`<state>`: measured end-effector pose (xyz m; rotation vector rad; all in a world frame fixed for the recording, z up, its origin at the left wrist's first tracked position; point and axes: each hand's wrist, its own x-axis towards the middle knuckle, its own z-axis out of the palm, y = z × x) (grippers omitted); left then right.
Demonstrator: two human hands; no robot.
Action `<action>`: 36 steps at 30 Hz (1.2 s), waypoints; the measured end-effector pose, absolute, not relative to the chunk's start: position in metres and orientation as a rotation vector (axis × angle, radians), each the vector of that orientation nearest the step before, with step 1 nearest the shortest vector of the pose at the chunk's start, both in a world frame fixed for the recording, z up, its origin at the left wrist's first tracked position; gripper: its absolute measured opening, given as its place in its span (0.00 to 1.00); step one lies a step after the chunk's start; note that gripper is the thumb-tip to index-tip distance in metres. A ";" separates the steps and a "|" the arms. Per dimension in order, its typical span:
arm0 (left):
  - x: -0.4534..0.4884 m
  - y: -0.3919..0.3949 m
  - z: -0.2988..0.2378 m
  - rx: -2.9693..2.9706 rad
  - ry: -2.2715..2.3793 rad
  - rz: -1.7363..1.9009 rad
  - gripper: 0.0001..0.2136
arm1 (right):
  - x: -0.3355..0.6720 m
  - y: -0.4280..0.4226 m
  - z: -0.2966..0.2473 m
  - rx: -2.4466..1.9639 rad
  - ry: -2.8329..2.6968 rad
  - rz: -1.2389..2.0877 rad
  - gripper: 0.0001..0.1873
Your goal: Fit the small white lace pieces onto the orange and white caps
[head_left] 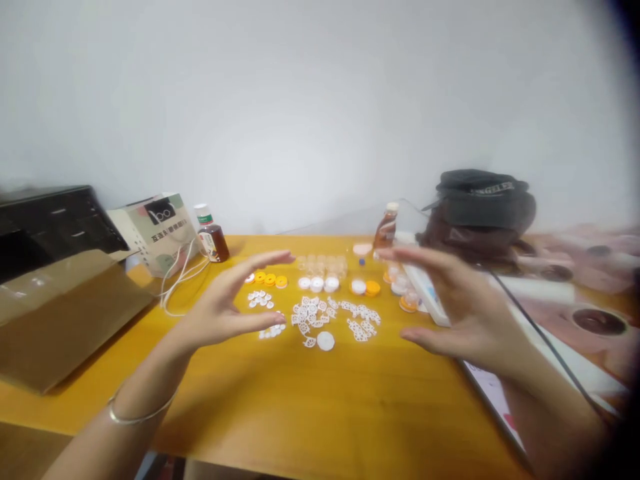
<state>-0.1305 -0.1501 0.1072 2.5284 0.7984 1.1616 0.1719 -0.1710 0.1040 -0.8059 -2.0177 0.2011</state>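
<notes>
My left hand (227, 303) is raised over the table with thumb and fingers apart, holding nothing. My right hand (455, 303), a little blurred, faces it in the same spread shape and is empty too. Between them on the tabletop lie white lattice-like plastic pieces (310, 313), with a second group of these pieces (363, 320) to the right. A round white disc (325, 341) sits in front. White caps (317, 285) and orange caps (270, 280) stand in rows behind. Small white round pieces (260, 299) lie near my left fingers. Clear small containers (323, 265) are grouped farther back.
A cardboard box (70, 320) and a printed carton (163, 233) with a white cable (173, 293) are at left. Bottles with dark contents (215, 243) and brown contents (386, 228) stand at the back. A black bag (480, 213) and pink-white packages (595, 320) fill the right.
</notes>
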 end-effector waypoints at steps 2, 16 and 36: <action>-0.132 -0.140 0.082 2.488 0.888 1.030 0.30 | 0.171 -0.165 0.083 -0.924 -2.086 0.313 0.33; -0.140 -0.117 0.011 2.261 0.989 0.760 0.27 | 0.170 -0.145 0.006 -1.118 -2.131 0.521 0.31; -0.140 -0.119 0.006 2.214 1.044 0.736 0.27 | 0.169 -0.142 0.001 -1.152 -2.162 0.525 0.30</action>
